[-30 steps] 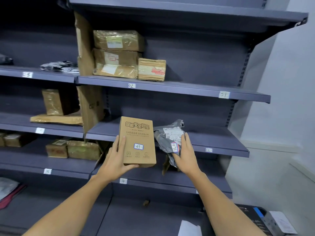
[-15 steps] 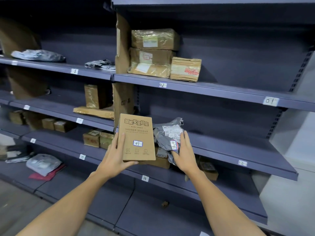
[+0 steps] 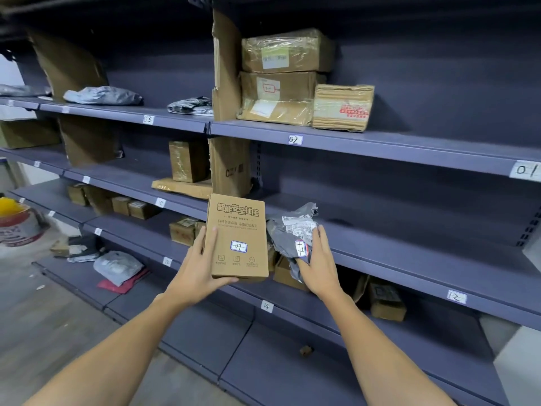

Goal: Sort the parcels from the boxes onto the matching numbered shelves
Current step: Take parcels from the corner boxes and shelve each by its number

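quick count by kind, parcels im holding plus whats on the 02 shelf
Brown cardboard boxes: 5 – printed flat cardboard box in the left hand; three stacked tape-wrapped cardboard boxes and a corrugated cardboard box on the 02 shelf
Grey plastic bags: 1 – crumpled grey plastic mailer bag in the right hand
Total: 6

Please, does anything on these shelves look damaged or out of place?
Yes. The cardboard divider beside label 02 is torn and ragged along its edge. The small box on that shelf looks crumpled. A small brown scrap lies alone on the lowest shelf.
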